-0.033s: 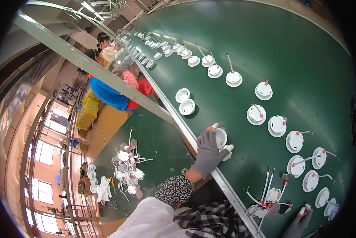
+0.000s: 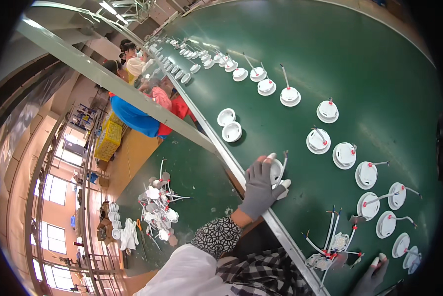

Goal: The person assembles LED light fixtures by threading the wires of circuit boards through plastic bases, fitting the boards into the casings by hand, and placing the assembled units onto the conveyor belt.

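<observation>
My left hand (image 2: pixel 262 190), in a grey glove with pale fingertips, is closed round a white round lamp housing (image 2: pixel 276 170) near the belt's edge. A pale wire (image 2: pixel 284 165) sticks up at the housing. At the lower right, my right hand (image 2: pixel 372 278), gloved in grey too, is partly cut off by the picture's edge; its visible fingers are stretched out, with nothing seen in them. Beside it lies a bunch of LED boards with wires (image 2: pixel 334 246). Two open white housings (image 2: pixel 231 131) rest just beyond my left hand.
Finished-looking white lamps with wires (image 2: pixel 367 175) stand in a long row on the green belt (image 2: pixel 379 64). A metal rail (image 2: pixel 221 148) edges it. On a lower green surface, left, are piled lamp parts (image 2: pixel 157 212) and stacked cups (image 2: pixel 114 219). Co-workers (image 2: pixel 142 118) sit farther along.
A wire now shows upright at the housing in my left hand. The lamps on the belt have shifted very slightly. Both hands stay nearly where they were.
</observation>
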The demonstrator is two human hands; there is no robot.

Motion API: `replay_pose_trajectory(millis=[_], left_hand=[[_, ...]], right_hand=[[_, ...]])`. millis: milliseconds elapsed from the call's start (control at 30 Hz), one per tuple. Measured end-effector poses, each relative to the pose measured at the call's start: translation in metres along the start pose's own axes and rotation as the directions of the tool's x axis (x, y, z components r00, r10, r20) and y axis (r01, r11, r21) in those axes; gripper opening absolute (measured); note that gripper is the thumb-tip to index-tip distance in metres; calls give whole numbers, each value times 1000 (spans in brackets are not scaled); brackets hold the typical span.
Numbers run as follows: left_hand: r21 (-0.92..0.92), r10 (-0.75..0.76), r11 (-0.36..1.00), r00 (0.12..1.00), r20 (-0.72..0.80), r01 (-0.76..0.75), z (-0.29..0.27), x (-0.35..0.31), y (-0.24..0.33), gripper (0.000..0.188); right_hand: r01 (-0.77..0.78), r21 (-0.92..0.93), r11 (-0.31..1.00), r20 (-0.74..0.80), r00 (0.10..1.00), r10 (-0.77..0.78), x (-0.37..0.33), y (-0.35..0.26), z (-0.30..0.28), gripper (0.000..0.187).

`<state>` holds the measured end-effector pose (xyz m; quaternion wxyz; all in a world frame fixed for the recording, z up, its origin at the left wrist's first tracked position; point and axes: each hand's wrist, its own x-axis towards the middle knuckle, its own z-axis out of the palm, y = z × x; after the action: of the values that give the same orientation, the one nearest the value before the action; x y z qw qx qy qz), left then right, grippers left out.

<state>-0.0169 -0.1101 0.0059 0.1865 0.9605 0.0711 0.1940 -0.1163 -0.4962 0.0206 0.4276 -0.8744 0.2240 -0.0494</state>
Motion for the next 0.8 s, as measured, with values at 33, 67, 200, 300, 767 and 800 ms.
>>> replay_pose_trajectory(millis=[33, 67, 200, 300, 767, 800], left_hand=[[44, 70, 997, 998, 9, -70, 0, -2, 6, 61], [40, 67, 997, 998, 15, -67, 2, -4, 6, 61], [119, 372, 922, 928, -21, -368, 2, 8, 11, 38], [134, 409, 904, 913, 1, -405, -8, -8, 20, 30], [-807, 144, 82, 794, 591, 585, -74, -142, 64, 25], [-856, 126, 271, 865, 486, 441, -70, -153, 62, 24]], right_hand=[[-70, -6, 998, 43, 997, 70, 0, -1, -2, 31], [-140, -15, 990, 86, 986, 141, -2, 0, -5, 34], [-7, 232, 973, 34, 999, -1, 14, 83, 4, 28], [109, 16, 994, -278, 955, -101, 10, 55, -1, 29], [-554, 612, 564, 752, 630, -197, -130, -103, 82, 37], [-540, 621, 568, 729, 664, -167, -137, -101, 86, 29]])
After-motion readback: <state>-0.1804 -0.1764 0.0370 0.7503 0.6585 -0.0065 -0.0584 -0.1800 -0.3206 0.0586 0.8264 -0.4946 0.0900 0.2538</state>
